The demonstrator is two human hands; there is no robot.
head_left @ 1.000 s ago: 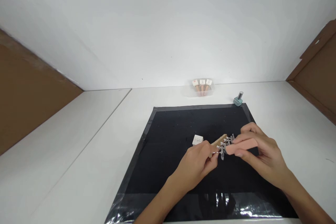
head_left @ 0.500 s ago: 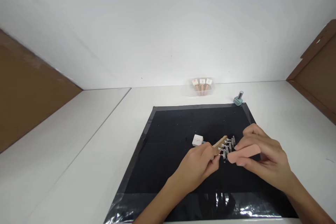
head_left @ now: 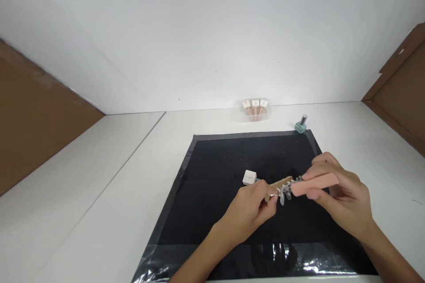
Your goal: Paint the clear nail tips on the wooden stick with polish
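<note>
Over a black mat (head_left: 206, 212), my left hand (head_left: 251, 203) pinches a wooden strip (head_left: 282, 182) lined with clear tips (head_left: 282, 198); at their right, I hold a pink file (head_left: 315, 184) between thumb and fingers of my right hand (head_left: 347, 201).

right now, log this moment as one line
left hand: holds wooden strip with clear pieces; right hand: holds pink stick beside clear pieces, contact unclear; mat: white block near left hand
</note>
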